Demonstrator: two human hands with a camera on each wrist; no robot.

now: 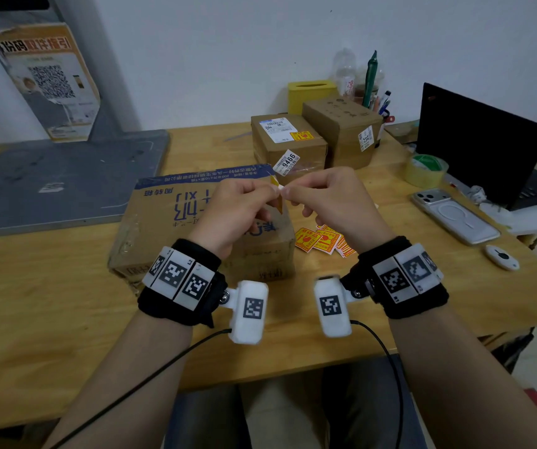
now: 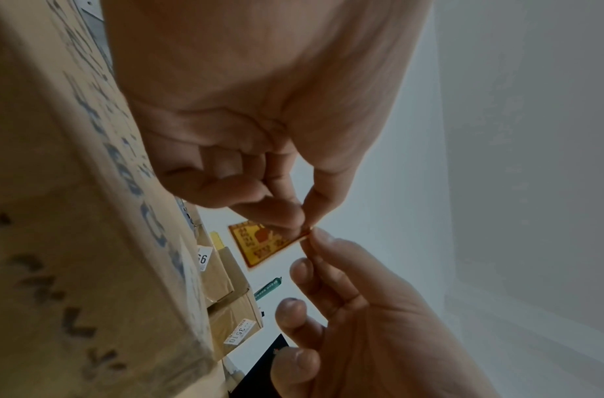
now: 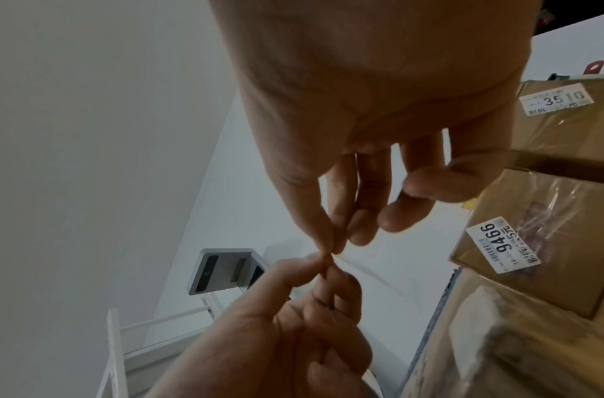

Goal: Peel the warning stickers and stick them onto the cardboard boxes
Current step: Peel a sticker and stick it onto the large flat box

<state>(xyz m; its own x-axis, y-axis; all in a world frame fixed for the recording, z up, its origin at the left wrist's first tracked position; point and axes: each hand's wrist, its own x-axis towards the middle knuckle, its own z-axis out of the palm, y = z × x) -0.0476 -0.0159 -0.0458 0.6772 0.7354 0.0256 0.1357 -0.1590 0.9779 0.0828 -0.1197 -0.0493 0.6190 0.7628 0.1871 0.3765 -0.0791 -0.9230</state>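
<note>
Above three cardboard boxes [image 1: 202, 218], left hand [image 1: 238, 212] and right hand [image 1: 335, 202] pinch one warning sticker [image 2: 259, 243] (yellow-red).

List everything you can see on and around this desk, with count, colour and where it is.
large cardboard box: one, brown with blue print, desk centre, under the hands
small cardboard boxes: two, brown, side by side behind it; the left one already bears a warning sticker
loose warning stickers: a small pile, yellow and red, on the desk right of the large box
held warning sticker: one, yellow and red, pinched between both hands
tape roll: one, yellowish, right of the boxes
phone: one, pale case, right side
laptop: one, black, far right
tissue box: one, yellow, by the wall
desk: one, wooden
left hand: pinching the sticker
right hand: pinching its corner
</note>
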